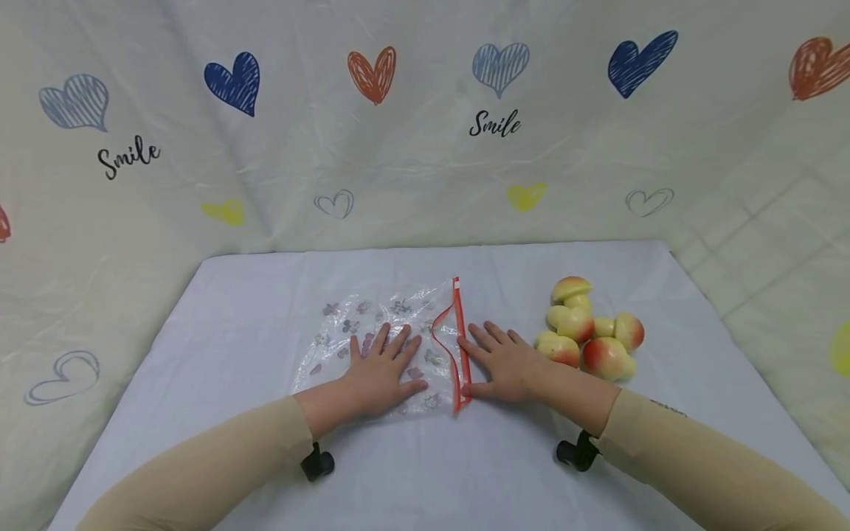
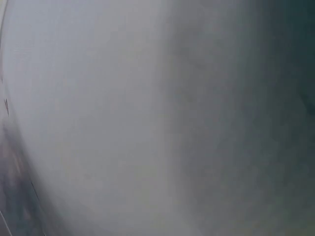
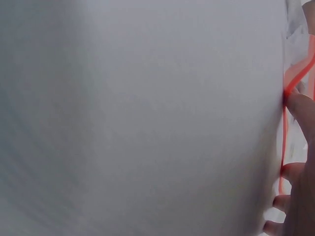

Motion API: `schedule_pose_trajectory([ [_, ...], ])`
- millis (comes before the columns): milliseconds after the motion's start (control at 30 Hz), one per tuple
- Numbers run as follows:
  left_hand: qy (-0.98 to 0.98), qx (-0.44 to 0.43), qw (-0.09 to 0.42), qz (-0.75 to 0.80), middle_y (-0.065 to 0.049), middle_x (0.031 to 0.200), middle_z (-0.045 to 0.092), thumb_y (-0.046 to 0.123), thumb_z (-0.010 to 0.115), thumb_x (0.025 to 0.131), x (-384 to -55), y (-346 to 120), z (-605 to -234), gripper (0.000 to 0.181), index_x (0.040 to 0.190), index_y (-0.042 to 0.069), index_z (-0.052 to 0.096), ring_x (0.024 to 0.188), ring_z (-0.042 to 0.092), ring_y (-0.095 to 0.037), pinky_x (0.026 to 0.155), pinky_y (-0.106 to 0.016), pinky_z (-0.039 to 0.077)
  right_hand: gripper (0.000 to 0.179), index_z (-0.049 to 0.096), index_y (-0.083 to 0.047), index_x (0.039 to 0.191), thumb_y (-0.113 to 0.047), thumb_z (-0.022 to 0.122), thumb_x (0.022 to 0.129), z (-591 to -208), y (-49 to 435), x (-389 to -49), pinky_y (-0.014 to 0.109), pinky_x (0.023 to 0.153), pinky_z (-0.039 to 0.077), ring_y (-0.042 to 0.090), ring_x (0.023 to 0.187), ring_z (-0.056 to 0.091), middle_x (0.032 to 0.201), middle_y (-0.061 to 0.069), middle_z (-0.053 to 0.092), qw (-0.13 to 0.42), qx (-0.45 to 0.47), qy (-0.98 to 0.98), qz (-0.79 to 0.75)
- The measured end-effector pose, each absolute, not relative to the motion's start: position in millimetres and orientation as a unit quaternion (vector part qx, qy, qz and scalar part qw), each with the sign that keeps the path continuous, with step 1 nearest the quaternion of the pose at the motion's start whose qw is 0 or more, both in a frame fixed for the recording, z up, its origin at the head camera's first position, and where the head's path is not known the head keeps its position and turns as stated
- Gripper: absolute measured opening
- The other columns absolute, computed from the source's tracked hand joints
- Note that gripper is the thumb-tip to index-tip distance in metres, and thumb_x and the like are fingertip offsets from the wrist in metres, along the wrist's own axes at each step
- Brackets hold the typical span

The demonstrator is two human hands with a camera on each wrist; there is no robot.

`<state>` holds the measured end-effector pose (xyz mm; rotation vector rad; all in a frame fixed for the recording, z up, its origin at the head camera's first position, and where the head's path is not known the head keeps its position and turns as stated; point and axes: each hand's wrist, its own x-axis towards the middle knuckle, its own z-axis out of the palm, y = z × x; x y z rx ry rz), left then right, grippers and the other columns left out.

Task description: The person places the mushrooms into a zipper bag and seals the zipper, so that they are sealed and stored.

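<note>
A clear zip bag [image 1: 332, 346] printed with small figures lies flat on the table, its red zip edge [image 1: 463, 343] facing right. My left hand [image 1: 381, 372] rests on the bag with the fingers spread and straight. At the bag's right edge, my right hand [image 1: 508, 363] lies with straight fingers, its fingertips touching the red zip edge. In the right wrist view the fingers [image 3: 300, 113] reach the red strip at the far right. The left wrist view holds mostly blurred white cloth, and the left hand cannot be made out there.
Several red-and-yellow mushroom-shaped pieces [image 1: 607, 358] sit in a group right of the bag, just behind the right forearm. White cloth covers the table [image 1: 425, 479]. Behind it hangs a pale sheet [image 1: 425, 155] printed with hearts.
</note>
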<state>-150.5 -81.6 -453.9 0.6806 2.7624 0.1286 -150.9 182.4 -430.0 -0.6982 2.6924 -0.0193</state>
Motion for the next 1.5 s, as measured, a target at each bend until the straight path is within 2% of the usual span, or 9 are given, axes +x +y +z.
schedule_pose_trajectory([
  [267, 0.957, 0.241, 0.151, 0.058, 0.007, 0.166, -0.005, 0.069, 0.033, 0.097, -150, -82, -457, 0.084, 0.161, 0.025, 0.001, 0.151, -0.012, -0.027, 0.112, -0.066, -0.008, 0.094, 0.026, -0.024, 0.159, -0.073, 0.056, 0.084, -429, 183, -151, 0.062, 0.114, 0.02, 0.038, 0.15, 0.011, 0.165, 0.009, 0.016, 0.185, -0.242, 0.952, -0.017],
  [667, 0.959, 0.264, 0.057, 0.084, 0.0, 0.167, -0.002, 0.054, 0.036, 0.103, -147, -85, -447, 0.076, 0.161, 0.013, 0.007, 0.153, -0.001, -0.026, 0.114, -0.067, 0.007, 0.095, 0.027, -0.024, 0.158, -0.075, 0.055, 0.083, -430, 183, -152, 0.062, 0.114, 0.022, 0.037, 0.15, 0.012, 0.165, 0.009, 0.018, 0.177, -0.239, 0.955, -0.016],
  [933, 0.961, 0.258, 0.026, 0.101, -0.001, 0.167, 0.005, 0.05, 0.041, 0.103, -143, -87, -439, 0.074, 0.16, 0.012, 0.013, 0.153, 0.005, -0.024, 0.114, -0.065, 0.013, 0.092, 0.029, -0.024, 0.158, -0.073, 0.057, 0.084, -432, 183, -152, 0.061, 0.114, 0.023, 0.036, 0.15, 0.014, 0.165, 0.008, 0.02, 0.171, -0.24, 0.956, -0.008],
  [1133, 0.961, 0.257, 0.024, 0.096, -0.001, 0.167, 0.009, 0.048, 0.04, 0.104, -142, -88, -439, 0.071, 0.16, 0.013, 0.014, 0.152, 0.008, -0.023, 0.115, -0.063, 0.015, 0.093, 0.029, -0.026, 0.158, -0.075, 0.055, 0.083, -431, 183, -153, 0.061, 0.113, 0.024, 0.036, 0.15, 0.016, 0.164, 0.006, 0.021, 0.16, -0.243, 0.957, -0.02],
  [1333, 0.962, 0.254, 0.028, 0.101, 0.0, 0.167, 0.008, 0.048, 0.04, 0.104, -143, -88, -442, 0.071, 0.161, 0.014, 0.012, 0.153, 0.005, -0.022, 0.116, -0.062, 0.013, 0.087, 0.036, -0.022, 0.155, -0.068, 0.06, 0.085, -426, 184, -152, 0.058, 0.112, 0.03, 0.037, 0.147, 0.024, 0.161, 0.009, 0.029, 0.137, -0.256, 0.955, -0.053],
  [1500, 0.961, 0.256, 0.028, 0.097, 0.0, 0.167, 0.008, 0.047, 0.039, 0.105, -143, -89, -442, 0.07, 0.161, 0.014, 0.011, 0.153, 0.006, -0.023, 0.116, -0.061, 0.013, 0.078, 0.045, -0.017, 0.149, -0.056, 0.069, 0.086, -421, 188, -150, 0.053, 0.109, 0.038, 0.033, 0.141, 0.037, 0.154, 0.01, 0.041, 0.087, -0.272, 0.956, -0.072],
])
